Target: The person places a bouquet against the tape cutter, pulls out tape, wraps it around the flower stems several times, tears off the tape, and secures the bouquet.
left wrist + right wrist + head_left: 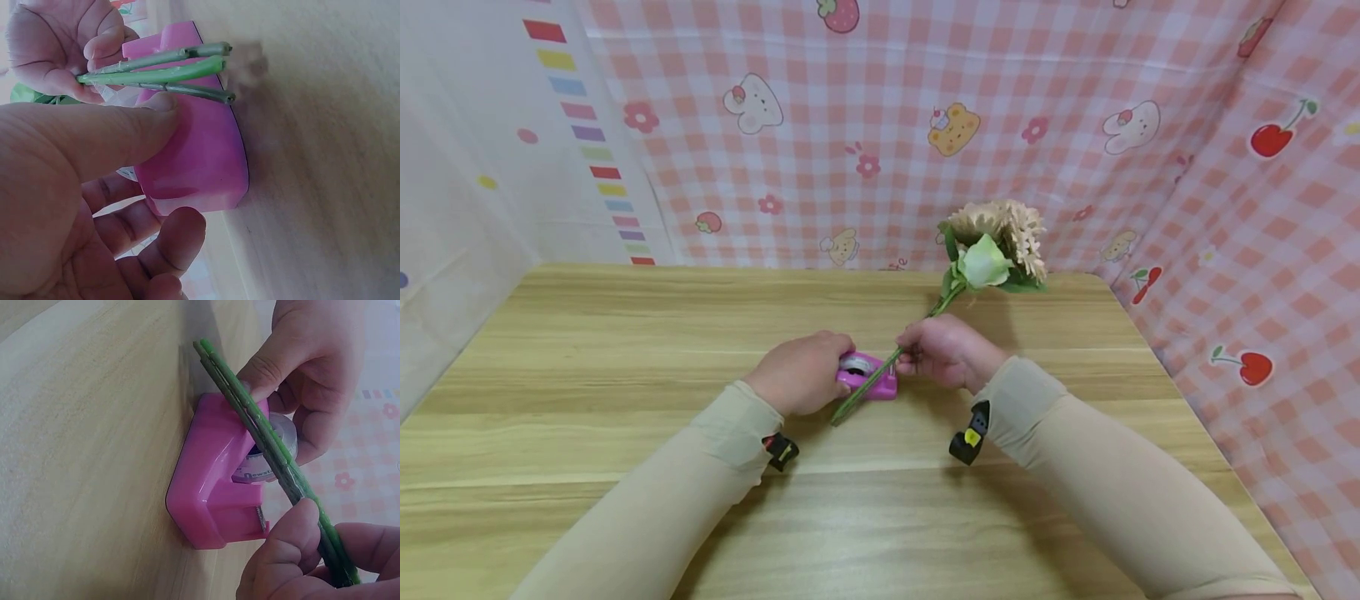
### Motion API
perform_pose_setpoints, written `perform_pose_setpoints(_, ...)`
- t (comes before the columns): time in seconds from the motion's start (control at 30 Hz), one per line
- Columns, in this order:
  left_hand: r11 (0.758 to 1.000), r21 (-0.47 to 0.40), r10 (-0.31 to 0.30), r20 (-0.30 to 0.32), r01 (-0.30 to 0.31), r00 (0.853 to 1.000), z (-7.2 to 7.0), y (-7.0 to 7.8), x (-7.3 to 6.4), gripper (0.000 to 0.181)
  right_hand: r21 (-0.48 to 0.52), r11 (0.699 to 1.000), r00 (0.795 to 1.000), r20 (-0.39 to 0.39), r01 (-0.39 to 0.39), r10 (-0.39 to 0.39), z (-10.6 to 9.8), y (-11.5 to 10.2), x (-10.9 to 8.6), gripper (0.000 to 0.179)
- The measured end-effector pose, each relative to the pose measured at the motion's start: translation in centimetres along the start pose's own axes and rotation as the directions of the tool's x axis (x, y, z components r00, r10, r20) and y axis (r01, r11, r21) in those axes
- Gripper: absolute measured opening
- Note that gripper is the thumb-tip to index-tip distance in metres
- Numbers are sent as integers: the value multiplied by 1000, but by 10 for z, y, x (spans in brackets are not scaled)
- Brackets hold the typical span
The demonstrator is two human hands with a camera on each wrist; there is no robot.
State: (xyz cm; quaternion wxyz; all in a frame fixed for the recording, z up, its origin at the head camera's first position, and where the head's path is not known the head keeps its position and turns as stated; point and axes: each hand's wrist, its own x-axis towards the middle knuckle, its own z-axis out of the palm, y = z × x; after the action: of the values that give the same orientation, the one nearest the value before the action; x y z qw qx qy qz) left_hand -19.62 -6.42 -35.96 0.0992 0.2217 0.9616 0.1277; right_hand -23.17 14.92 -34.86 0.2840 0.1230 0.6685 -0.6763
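Note:
My left hand (801, 375) grips a pink tape dispenser (884, 388) on the wooden table, thumb along its near side and some fingers at the far side. A roll of clear tape (256, 469) sits in it, and its toothed cutter (261, 519) faces my right hand (951, 354). That hand pinches the green stems (275, 450) of a small flower bunch between thumb and fingers. The stems slant across above the dispenser, their cut ends (215, 64) close to the left thumb. At the top are a pale green rose (985, 265) and beige-pink blooms (977, 218) with leaves.
The wood-grain table (587, 358) spreads to both sides of the hands. A pink checked cloth (880, 108) with cartoon prints hangs behind and at the right, a white cloth (467, 167) at the left. Both wrists carry black straps with small devices (970, 435).

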Motion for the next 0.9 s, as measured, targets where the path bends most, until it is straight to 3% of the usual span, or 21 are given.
perform_pose_setpoints(0.3, 1000, 7, 0, 7, 0, 1000, 0, 0, 0, 49, 12, 1000, 1000, 18, 8, -8, 0, 0, -3, 28)
perform_pose_setpoints(0.9, 1000, 7, -1, -2, 1, 1000, 0, 0, -1, 38, 54, 995, 996, -22, 87, -86, 0, 8, -1, 17)
